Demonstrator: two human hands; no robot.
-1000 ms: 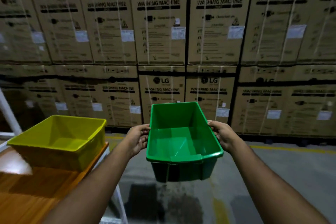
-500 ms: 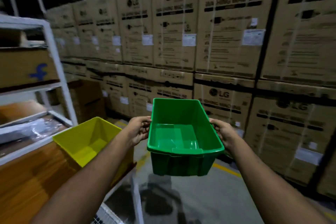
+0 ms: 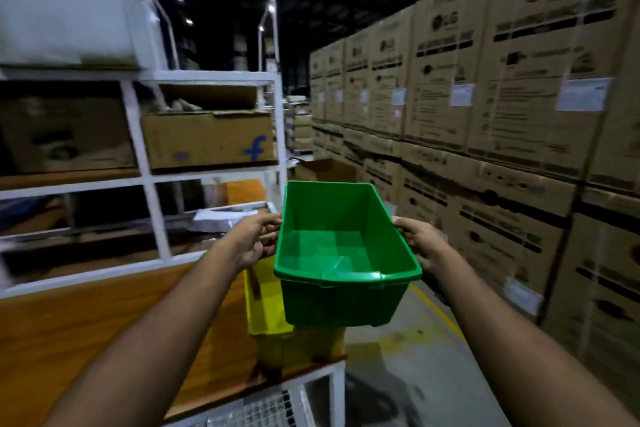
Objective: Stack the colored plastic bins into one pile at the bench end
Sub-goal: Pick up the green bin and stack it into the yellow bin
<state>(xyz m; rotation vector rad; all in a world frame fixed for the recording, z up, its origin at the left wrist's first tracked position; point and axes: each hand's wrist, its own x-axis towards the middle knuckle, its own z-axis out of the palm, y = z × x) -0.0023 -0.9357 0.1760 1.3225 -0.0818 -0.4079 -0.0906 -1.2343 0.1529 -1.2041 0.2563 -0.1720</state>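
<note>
I hold an empty green bin (image 3: 341, 298) in the air by its two long rims. My left hand (image 3: 254, 239) grips the left rim and my right hand (image 3: 420, 241) grips the right rim. Directly below it, a yellow bin (image 3: 265, 305) stands at the right end of the wooden bench (image 3: 104, 333). The green bin hides most of the yellow one; only its left side and lower front wall show. The two bins do not appear to touch.
A white metal shelf frame (image 3: 149, 180) rises behind the bench, holding a cardboard box (image 3: 207, 139) and papers. Stacked cardboard cartons (image 3: 502, 114) wall off the right side. A concrete aisle floor (image 3: 408, 350) with a yellow line runs between them.
My view has swung left toward the bench and shelf. The green bin, still in both hands, now hangs over the yellow bin instead of to its right.
</note>
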